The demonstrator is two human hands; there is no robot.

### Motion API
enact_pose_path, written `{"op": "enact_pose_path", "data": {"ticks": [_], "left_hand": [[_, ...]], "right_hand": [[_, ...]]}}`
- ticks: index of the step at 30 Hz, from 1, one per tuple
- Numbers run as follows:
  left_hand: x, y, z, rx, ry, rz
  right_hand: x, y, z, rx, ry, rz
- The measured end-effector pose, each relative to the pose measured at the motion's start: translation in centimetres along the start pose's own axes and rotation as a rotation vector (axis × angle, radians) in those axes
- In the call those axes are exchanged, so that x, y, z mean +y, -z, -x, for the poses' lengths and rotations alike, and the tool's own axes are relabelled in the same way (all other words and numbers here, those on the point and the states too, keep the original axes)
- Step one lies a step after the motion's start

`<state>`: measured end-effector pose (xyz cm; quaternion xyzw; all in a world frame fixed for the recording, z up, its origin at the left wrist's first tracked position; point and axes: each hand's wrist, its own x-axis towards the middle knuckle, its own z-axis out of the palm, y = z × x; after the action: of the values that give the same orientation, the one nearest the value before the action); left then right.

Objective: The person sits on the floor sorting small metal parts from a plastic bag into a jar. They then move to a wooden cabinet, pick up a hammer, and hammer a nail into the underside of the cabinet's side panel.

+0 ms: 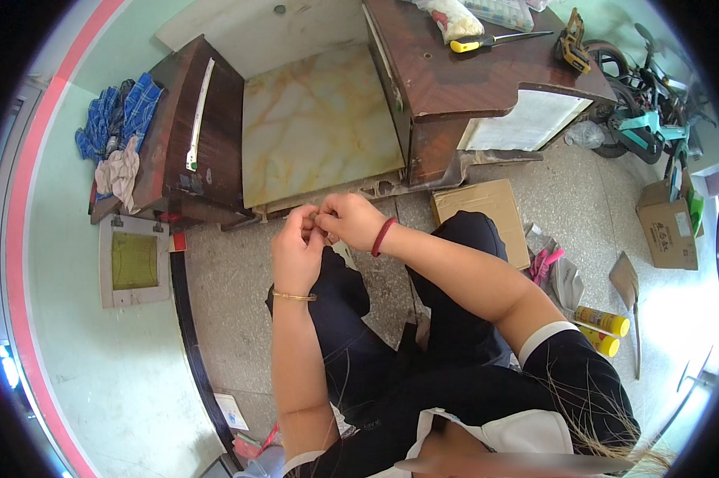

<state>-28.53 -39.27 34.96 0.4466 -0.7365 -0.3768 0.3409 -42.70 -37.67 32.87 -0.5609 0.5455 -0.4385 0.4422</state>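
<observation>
Just above the centre of the frame, the left hand (294,253) and the right hand (353,223) meet, their fingertips drawn narrow and nearly touching around a small piece (315,217), too small and too covered by the fingers to identify. A gold-coloured bangle (294,296) circles the left wrist and a dark red band (383,237) the right; below them are the person's dark trousers (459,299). Beyond the hands, in the upper middle, a marbled panel (320,127) stands between two dark brown wooden cabinets, the left cabinet (204,119) carrying a white metal rail (200,115) on its side. Blue plaid cloth (140,111) and a beige cloth (119,174) lie on that cabinet. On top of the right cabinet (447,84), at the upper right, lie a yellow-and-black screwdriver (471,43) and a yellow-and-black tool (571,49). A flat piece of cardboard (499,211) lies on the speckled floor (224,319) right of the hands, partly behind a knee. Farther right are two yellow cans (603,320), a cardboard box (669,231) and a bicycle with turquoise parts (642,127).
</observation>
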Motion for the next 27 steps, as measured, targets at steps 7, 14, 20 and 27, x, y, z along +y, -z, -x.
{"op": "enact_pose_path", "data": {"ticks": [7,14,20,27], "left_hand": [[1.4,-0.3,0.1,0.019,-0.055,-0.181],[1.0,-0.4,-0.1,0.026,-0.070,-0.054],[1.5,-0.6,-0.2,0.038,-0.016,0.036],[2.2,-0.3,-0.2,-0.054,0.056,0.089]], "right_hand": [[0.1,-0.4,0.5,0.137,0.187,0.341],[0.0,0.1,0.6,0.069,0.114,0.242],[-1.4,0.6,1.0,0.022,0.064,0.339],[-0.4,1.6,0.7,-0.012,0.165,0.426]]}}
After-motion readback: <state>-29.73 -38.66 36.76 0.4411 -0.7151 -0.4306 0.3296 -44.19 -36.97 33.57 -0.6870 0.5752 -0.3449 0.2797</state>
